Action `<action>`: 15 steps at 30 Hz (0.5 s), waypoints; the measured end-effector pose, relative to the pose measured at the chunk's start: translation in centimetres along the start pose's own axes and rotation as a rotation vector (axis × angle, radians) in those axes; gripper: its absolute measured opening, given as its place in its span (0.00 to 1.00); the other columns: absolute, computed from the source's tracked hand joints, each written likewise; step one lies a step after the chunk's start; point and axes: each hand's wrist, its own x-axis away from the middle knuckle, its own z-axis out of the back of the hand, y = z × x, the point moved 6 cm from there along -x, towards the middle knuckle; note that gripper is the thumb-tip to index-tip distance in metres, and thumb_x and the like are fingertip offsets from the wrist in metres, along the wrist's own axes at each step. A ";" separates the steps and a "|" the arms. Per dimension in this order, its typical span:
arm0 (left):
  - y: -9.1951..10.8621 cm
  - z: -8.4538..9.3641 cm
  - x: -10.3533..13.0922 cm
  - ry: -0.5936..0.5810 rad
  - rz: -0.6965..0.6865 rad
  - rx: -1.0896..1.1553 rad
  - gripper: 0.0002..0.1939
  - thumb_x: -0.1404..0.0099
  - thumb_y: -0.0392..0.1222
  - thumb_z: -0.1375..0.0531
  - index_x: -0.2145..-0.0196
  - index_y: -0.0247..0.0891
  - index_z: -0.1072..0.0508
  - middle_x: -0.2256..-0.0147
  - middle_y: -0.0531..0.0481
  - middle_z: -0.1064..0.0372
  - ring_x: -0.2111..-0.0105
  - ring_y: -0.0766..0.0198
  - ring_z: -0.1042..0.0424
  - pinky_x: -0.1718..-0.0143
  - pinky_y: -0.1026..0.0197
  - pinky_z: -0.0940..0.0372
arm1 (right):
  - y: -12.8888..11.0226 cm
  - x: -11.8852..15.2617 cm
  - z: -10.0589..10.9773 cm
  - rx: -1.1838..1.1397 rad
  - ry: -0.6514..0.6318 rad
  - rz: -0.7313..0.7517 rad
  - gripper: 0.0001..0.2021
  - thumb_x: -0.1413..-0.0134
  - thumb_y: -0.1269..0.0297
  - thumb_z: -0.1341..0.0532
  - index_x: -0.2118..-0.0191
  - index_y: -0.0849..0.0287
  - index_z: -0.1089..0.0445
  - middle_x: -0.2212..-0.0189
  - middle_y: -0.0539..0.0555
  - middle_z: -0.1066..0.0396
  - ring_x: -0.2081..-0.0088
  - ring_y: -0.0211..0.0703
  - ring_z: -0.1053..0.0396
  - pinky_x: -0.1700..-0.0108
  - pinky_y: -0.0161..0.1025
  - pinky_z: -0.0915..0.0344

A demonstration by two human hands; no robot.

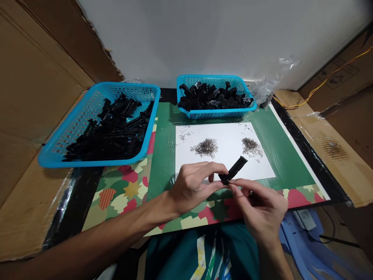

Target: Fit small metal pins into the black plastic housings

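A long black plastic part [236, 168] is tilted up to the right over the front of a white paper sheet [230, 132]. My left hand [196, 181] pinches its lower end between thumb and fingers. My right hand [259, 206] meets that same end from the right, thumb and index finger pressed together; whatever small thing lies between them is too small to name. On the sheet are a pile of small metal pieces [206, 147] and a smaller pile [250, 146] to its right, with loose ones scattered at the sheet's upper left.
A blue basket [100, 163] of long black parts stands at the left. Another blue basket [221, 113] at the back holds short black pieces. Clear plastic bags [265, 90] lie beside it. Cardboard borders both sides; a blue plastic chair [297, 241] is at lower right.
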 end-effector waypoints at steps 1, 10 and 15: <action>0.0 0.0 0.0 0.000 0.000 0.002 0.08 0.29 0.34 0.32 0.54 0.36 0.25 0.64 0.51 0.21 0.74 0.70 0.28 0.72 0.67 0.33 | 0.1 0.1 0.0 -0.015 0.004 -0.019 0.05 0.39 0.70 0.29 0.60 0.53 0.16 0.78 0.45 0.26 0.82 0.33 0.37 0.81 0.31 0.39; 0.3 0.0 0.0 -0.007 -0.014 -0.025 0.06 0.29 0.36 0.32 0.56 0.36 0.23 0.68 0.51 0.21 0.76 0.70 0.29 0.73 0.66 0.33 | 1.1 0.0 -0.6 -0.106 -0.034 -0.126 0.03 0.38 0.67 0.30 0.62 0.55 0.17 0.79 0.46 0.29 0.81 0.33 0.37 0.80 0.31 0.40; 0.1 -0.1 0.1 0.006 -0.005 -0.004 0.04 0.27 0.37 0.33 0.56 0.37 0.23 0.65 0.50 0.19 0.76 0.70 0.28 0.73 0.67 0.32 | 1.1 -0.1 -0.6 -0.130 -0.009 -0.154 0.02 0.38 0.65 0.29 0.60 0.55 0.19 0.79 0.44 0.32 0.81 0.33 0.36 0.80 0.30 0.40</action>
